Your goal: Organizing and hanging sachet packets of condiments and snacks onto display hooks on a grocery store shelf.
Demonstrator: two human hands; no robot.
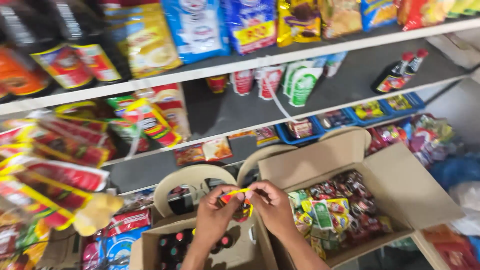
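My left hand point(212, 212) and right hand point(272, 205) meet in front of me, fingertips pinched narrow on a small red and yellow sachet point(240, 200) stretched between them. It is off any surface, held in the air above the gap between two cartons. Just below my left wrist sits a small open cardboard box point(150, 247) with dark bottles with red caps point(177, 242) standing inside. Under my right forearm, the larger open cardboard box point(400, 185) holds a heap of mixed small packets point(335, 210), green and yellow at its near left corner, dark red toward the far side. Behind both cartons, the rounded backs of beige plastic chairs point(192, 177) show. Farther off run white shelves point(310, 50): red and yellow packet strips point(55, 165) hang over the left edge, blue trays point(370, 112) line the lowest shelf on the right, two dark bottles point(400, 72) lie on the middle shelf's right end, and blue bags point(220, 25) fill the top shelf.
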